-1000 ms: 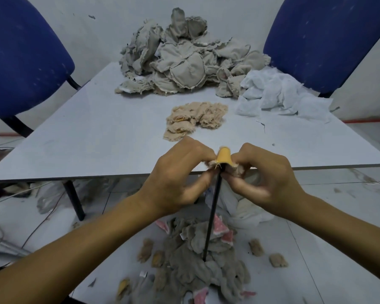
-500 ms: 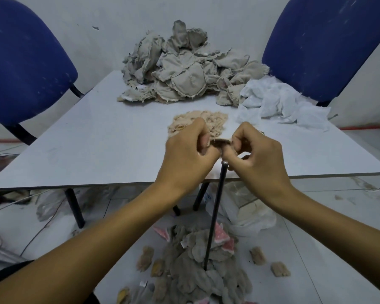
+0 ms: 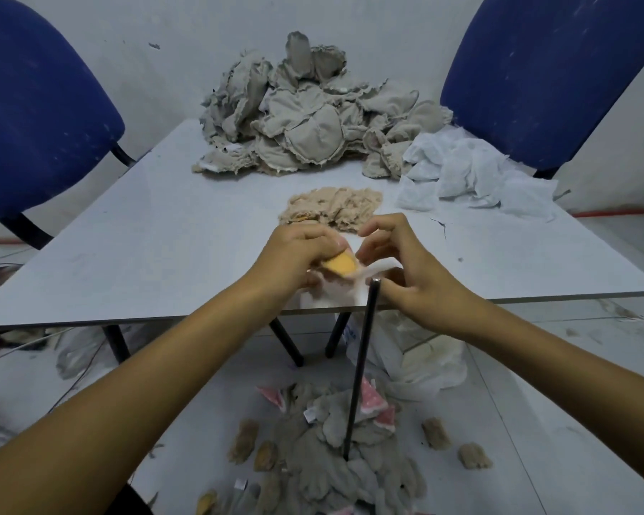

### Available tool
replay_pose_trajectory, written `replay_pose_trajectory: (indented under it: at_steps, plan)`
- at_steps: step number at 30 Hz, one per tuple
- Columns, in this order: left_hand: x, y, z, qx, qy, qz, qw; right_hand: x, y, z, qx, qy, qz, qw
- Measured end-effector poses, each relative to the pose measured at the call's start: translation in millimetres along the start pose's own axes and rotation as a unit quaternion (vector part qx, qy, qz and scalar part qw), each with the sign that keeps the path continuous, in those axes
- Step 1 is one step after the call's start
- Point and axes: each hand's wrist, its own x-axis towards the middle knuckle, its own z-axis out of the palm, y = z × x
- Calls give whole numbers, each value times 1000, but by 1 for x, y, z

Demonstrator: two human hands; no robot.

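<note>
Two hands share one small plush piece (image 3: 341, 265), orange on its face with white cloth hanging below it. It sits just over the near edge of the bench (image 3: 157, 254), at about 10 o'clock from the tip of the upright black rod (image 3: 361, 366). Your left hand (image 3: 294, 254) has its grip curled round the orange end. Your right hand (image 3: 413, 269) has curled fingers, and its thumb and forefinger seem to pinch the white edge. Expect the piece to be light, limp and quick to fray, so hold it at the seam near the opening, not by loose threads. Half a second ago your hands were higher, above the rod tip, and the orange was hidden. A second ago the piece capped the rod.
</note>
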Motion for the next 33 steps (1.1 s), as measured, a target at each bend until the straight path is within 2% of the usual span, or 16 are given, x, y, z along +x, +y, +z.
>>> replay_pose_trajectory:
  at_steps: [1,3,4,6,8,10,15,20,25,28,31,33]
  plan:
    - [0,-1,-2,50,-11,18,999,1,2,-2,2,11,10,1000]
    - [2,-6,-7,177,17,69,982,5,4,-6,-30,20,28,999]
    - [5,-10,-10,267,51,94,958,7,6,-7,-65,12,35,997]
    - [10,-18,-18,443,91,115,884,12,8,-6,-128,-4,45,991]
    - [18,-25,-26,524,69,79,845,15,10,-3,-136,-9,47,990]
    - [22,-31,-28,551,39,65,831,17,12,0,-140,-5,41,989]
    - [20,-34,-23,472,83,152,865,22,16,2,-150,26,56,987]
    - [15,-28,-19,385,91,189,899,28,18,2,-177,78,62,979]
    - [12,-24,-12,342,75,238,906,29,12,3,-184,63,32,980]
    - [14,-22,-12,306,78,231,920,31,11,6,-165,74,18,983]
    - [16,-20,-13,273,98,199,936,32,12,9,-171,121,20,978]
    - [18,-19,-12,238,105,178,949,32,11,9,-154,132,-12,979]
